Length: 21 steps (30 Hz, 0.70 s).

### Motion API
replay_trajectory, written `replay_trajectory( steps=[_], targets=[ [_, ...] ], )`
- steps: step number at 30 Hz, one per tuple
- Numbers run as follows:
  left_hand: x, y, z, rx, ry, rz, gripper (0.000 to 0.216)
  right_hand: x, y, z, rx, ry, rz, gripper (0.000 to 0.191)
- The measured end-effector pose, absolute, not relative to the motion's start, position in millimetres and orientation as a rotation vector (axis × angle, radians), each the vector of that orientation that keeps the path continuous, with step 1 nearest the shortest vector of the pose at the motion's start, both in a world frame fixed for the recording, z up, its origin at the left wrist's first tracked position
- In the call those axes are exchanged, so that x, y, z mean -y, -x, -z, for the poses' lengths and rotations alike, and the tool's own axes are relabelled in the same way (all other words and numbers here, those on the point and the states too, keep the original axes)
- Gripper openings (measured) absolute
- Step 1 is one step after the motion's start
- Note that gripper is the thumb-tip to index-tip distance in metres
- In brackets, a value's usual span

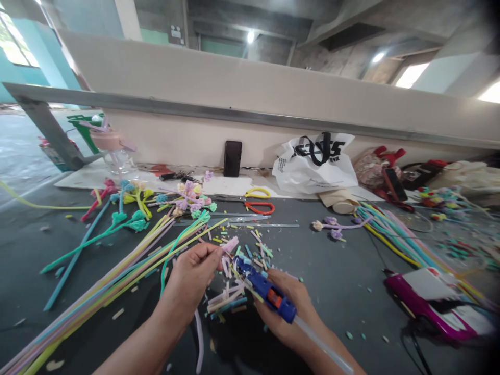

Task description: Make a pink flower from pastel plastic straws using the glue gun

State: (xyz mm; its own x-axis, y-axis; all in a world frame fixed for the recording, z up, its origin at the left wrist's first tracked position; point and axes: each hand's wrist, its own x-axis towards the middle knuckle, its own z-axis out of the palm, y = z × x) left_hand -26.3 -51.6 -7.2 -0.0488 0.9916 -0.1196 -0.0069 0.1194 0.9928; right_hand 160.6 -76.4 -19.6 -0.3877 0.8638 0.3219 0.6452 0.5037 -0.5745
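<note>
In my right hand (289,299) is a blue hot glue gun (265,291), with a long clear glue stick (320,344) coming out of its rear end. Its nozzle points up and left toward my left hand (197,273). The fingers of that hand are pinched on a small lilac pipe cleaner piece (230,245), right at the nozzle tip. I cannot tell whether the nozzle touches it. Beneath both hands lie short cut pipe cleaner pieces (228,302) in several colours.
Long pipe cleaners (117,265) run across the left. Finished fuzzy flowers (191,198) lie behind them. Scissors (260,200) with red and yellow handles, a phone (233,159) and a white bag (316,166) are at the back. A magenta device (425,307) lies right.
</note>
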Motion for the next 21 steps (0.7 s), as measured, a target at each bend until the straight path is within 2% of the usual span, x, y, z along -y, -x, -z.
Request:
replay_trajectory(
  steps=[21],
  targets=[
    [51.5,27.1,8.8,-1.293,-1.091,-1.159,0.028,75.0,-162.8,21.9,2.107,1.275,-0.457,0.011]
  ],
)
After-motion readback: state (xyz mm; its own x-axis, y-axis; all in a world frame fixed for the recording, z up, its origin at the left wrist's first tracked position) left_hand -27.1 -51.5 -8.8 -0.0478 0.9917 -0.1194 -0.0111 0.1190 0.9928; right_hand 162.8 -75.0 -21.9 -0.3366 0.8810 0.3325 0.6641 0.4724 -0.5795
